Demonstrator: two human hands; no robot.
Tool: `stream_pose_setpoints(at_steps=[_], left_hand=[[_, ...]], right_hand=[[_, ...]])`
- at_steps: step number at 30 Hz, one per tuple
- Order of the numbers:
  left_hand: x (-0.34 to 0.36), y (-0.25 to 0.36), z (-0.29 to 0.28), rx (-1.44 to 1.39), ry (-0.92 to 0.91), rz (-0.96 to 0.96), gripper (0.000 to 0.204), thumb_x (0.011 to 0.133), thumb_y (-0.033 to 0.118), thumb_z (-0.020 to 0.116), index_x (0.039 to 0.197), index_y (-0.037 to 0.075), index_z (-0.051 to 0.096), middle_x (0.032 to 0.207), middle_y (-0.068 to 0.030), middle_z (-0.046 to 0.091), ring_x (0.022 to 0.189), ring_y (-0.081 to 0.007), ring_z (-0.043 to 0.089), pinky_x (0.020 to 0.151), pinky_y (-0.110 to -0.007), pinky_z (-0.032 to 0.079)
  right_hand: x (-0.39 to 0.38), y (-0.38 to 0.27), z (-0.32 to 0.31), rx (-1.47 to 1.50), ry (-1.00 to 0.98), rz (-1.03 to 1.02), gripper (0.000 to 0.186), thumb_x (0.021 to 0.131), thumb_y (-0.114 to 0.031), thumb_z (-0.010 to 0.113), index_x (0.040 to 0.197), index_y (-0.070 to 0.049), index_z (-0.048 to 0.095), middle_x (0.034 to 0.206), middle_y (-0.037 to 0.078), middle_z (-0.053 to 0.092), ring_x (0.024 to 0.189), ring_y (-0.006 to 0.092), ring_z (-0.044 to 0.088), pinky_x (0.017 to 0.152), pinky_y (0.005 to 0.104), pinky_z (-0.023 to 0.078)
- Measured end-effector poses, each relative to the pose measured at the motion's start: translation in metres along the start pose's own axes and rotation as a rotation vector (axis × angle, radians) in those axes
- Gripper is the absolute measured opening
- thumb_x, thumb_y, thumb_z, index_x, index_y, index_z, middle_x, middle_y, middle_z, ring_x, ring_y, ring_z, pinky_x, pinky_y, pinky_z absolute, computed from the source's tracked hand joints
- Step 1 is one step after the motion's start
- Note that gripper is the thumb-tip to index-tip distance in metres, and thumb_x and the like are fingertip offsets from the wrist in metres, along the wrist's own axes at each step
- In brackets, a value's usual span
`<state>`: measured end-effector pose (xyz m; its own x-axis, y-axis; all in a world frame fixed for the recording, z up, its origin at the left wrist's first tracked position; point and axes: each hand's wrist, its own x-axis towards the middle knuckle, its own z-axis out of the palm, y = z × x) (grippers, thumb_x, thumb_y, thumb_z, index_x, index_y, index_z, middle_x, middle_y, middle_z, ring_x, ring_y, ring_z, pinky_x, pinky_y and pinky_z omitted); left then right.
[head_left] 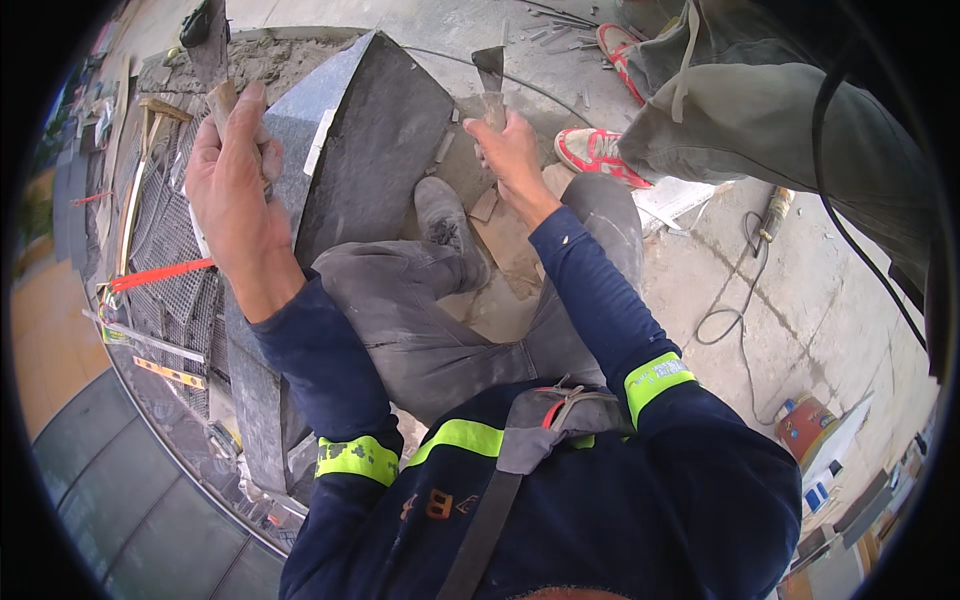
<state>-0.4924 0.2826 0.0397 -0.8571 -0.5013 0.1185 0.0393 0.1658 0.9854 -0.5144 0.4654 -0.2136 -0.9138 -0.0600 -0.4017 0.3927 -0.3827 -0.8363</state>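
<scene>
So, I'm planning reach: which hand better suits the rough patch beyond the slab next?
Probably the left hand: its trowel appears nearer that patch; the right hand is across the slab.

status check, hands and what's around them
Left hand gripping wooden-handled trowel; right hand gripping wooden-handled scraper. Grey slab between hands. Another person's red-and-white sneaker near right hand.

Dusty, pale concrete floor (825, 290) spreads out beneath me, my grey shoe (445, 225) planted on it just beside flat broken pieces (508, 245). To my right lies a cylindrical tool (776, 213), its dark cord (739, 318) looped across the ground, while a reddish-brown bucket (806, 425) sits past my elbow. A co-worker's red-and-white shoe (600, 153) rests near a white slab (680, 203); thin offcuts (567, 40) lie scattered ahead of me.
</scene>
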Motion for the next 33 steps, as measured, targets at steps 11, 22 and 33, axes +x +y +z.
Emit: stream_pose_setpoints(at_steps=[11, 22, 33], left_hand=[[0.011, -0.003, -0.006, 0.007, -0.026, 0.052, 0.015, 0.102, 0.012, 0.069, 0.11, 0.001, 0.062, 0.078, 0.001, 0.051, 0.06, -0.0044, 0.041, 0.054, -0.023, 0.03], [0.064, -0.027, 0.044, -0.132, -0.222, 0.021, 0.01, 0.109, 0.008, 0.056, 0.114, 0.0, 0.052, 0.08, -0.0006, 0.043, 0.06, -0.0069, 0.033, 0.057, -0.028, 0.027], [0.097, -0.054, 0.088, -0.121, -0.212, -0.011, 0.022, 0.107, 0.005, 0.058, 0.122, -0.01, 0.054, 0.079, -0.0025, 0.038, 0.06, -0.0091, 0.031, 0.064, -0.032, 0.028]], right_hand=[[0.124, 0.048, 0.102, 0.262, 0.307, -0.197, 0.036, 0.087, -0.006, 0.08, 0.111, 0.002, 0.056, 0.097, 0.01, 0.072, 0.083, 0.0157, 0.068, 0.075, 0.032, 0.056], [0.13, 0.016, 0.112, -0.16, 0.488, -0.172, 0.03, 0.087, -0.011, 0.071, 0.105, 0.008, 0.056, 0.086, 0.027, 0.069, 0.082, 0.0408, 0.073, 0.078, 0.0476, 0.055], [0.157, 0.128, -0.002, -0.027, 0.445, 0.174, 0.028, 0.099, -0.021, 0.069, 0.108, 0.002, 0.055, 0.087, 0.011, 0.071, 0.068, 0.0139, 0.066, 0.057, 0.0307, 0.052]])
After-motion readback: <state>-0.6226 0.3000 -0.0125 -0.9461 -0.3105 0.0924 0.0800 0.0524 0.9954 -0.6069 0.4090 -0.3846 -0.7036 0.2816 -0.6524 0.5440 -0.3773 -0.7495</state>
